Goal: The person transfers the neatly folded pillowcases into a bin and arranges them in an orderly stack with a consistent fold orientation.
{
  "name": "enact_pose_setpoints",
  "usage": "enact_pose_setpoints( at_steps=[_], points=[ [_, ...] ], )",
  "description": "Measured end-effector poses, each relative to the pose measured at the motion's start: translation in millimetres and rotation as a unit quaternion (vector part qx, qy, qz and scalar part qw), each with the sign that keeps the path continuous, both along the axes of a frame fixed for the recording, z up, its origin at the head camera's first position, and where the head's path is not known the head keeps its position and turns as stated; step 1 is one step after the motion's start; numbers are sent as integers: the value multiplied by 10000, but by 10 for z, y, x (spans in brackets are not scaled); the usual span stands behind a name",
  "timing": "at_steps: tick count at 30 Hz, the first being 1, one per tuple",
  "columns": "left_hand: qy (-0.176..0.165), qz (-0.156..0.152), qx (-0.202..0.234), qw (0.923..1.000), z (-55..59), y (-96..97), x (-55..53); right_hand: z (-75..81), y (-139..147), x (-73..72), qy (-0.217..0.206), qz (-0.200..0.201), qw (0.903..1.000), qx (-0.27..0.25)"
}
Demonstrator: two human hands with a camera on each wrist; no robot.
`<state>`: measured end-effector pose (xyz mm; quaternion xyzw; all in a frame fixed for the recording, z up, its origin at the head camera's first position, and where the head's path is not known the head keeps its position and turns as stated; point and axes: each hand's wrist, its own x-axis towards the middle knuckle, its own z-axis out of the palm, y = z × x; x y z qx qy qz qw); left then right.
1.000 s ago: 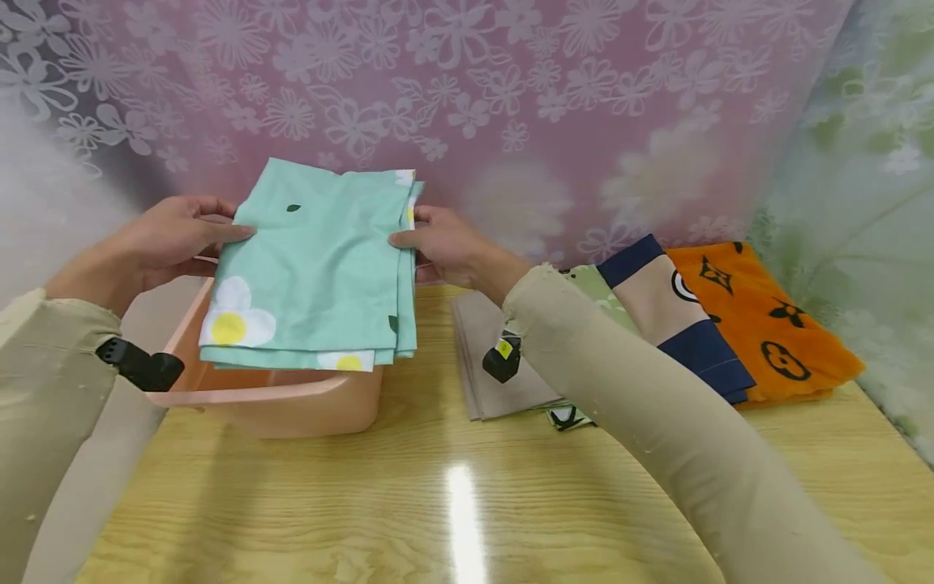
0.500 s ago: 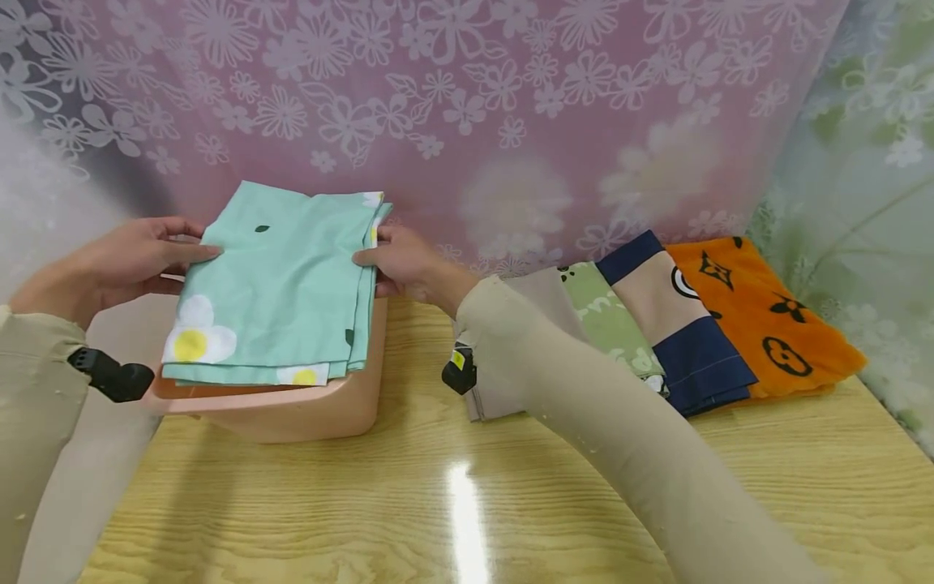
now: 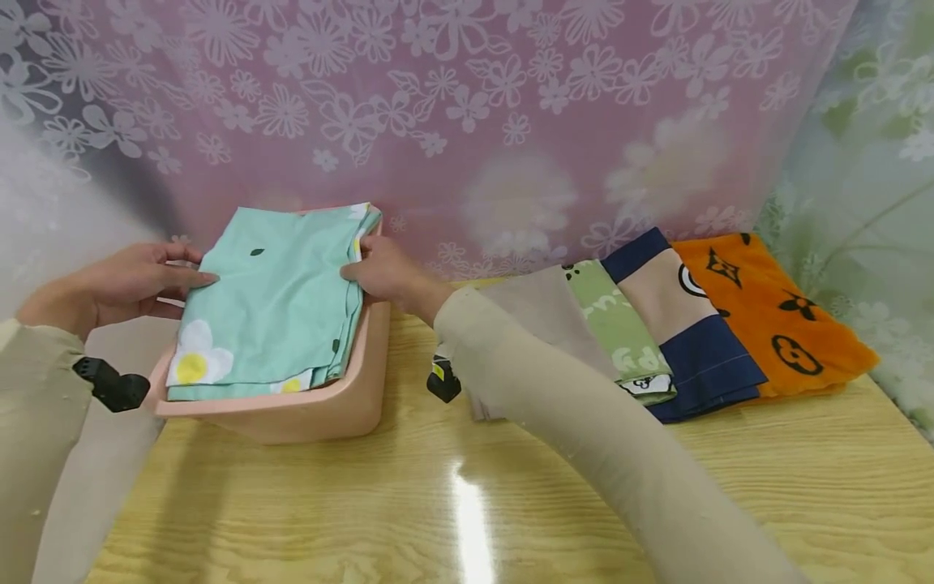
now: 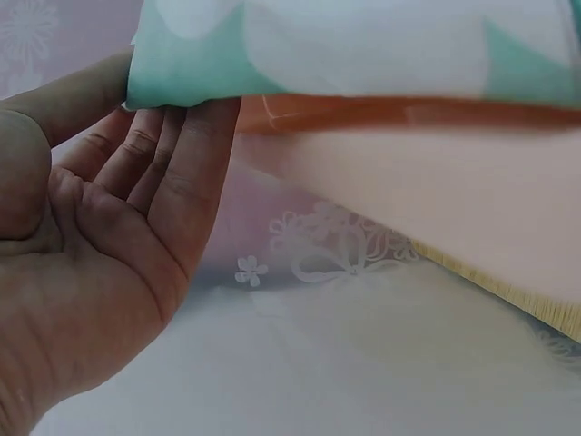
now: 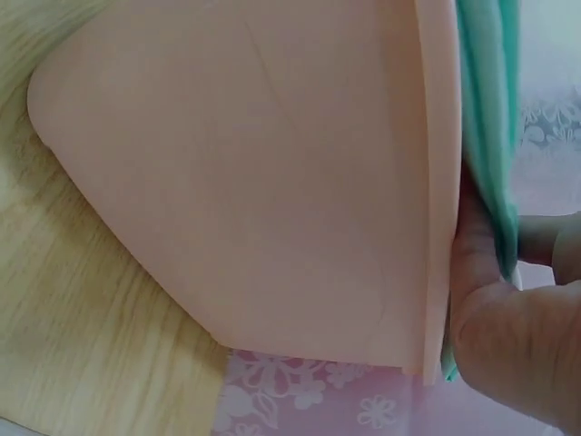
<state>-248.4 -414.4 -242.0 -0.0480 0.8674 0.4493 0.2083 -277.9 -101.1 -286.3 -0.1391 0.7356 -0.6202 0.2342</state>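
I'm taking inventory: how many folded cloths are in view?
5: mint cloth at the mouth of the pink bin; on the table, left to right, gray cloth, green cloth, navy-and-beige cloth, orange cloth. More may be hidden inside the bin.

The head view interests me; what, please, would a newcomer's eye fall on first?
It would probably land on the folded mint-green fabric with white flowers, pinched by the person's left grip and right grip at the mouth of the peach-pink plastic bin on the left. Next comes the bright orange, fuzzy cloth with black motifs, rightmost of the folded cloths on the wood-grain table.
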Motion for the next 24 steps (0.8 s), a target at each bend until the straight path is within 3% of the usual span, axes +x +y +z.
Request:
enact_pose_setpoints(
  at_steps=[4, 10, 15, 24],
  points=[
    [-83, 25, 80, 9999, -36, -50, 8, 44, -44, 45, 760, -40, 9932, 879],
    [-81, 31, 71, 9999, -63, -60, 40, 59, -87, 60, 1029, -149, 9851, 1367],
    [-55, -4, -60, 10000, -78, -41, 40, 72, -113, 73, 1497, -202, 9659, 2101],
    [116, -165, -634, 9978, -85, 18, 11, 61, -120, 78, 1584, -216, 9623, 2200]
  ],
)
